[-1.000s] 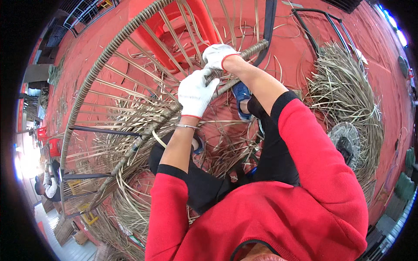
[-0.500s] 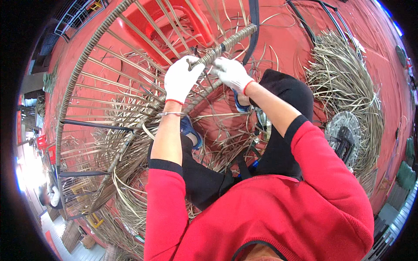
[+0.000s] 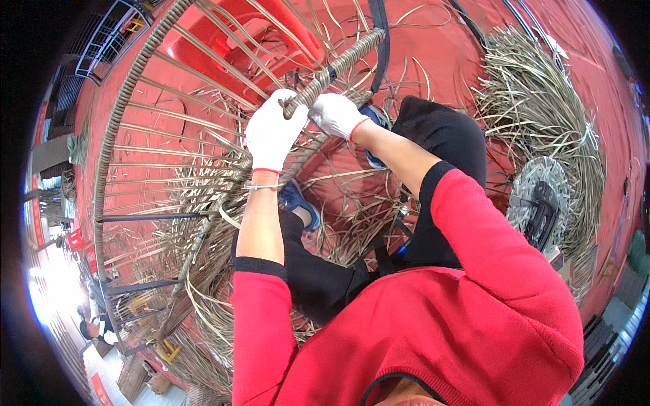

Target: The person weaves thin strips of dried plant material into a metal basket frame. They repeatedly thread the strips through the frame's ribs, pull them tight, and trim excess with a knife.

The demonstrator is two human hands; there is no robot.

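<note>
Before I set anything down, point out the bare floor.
Red floor shows bare right of the strip bundle, with a smaller patch between that bundle and the right knee. It's crowded between the shoes, where loose strips lie, and under the wrapped frame.

Bright light fills the scene, glare [image 3: 51, 289] whitens the left edge, and straight lines bend outward.

Over the red floor [image 3: 452, 74], a curved tan strip-wrapped frame [image 3: 112, 122] spans left to centre in front of a red plastic stool [image 3: 210, 39], while a long tan bundle of flat strips [image 3: 552, 108] lies right, beside a round grey disc [image 3: 521, 193].
</note>
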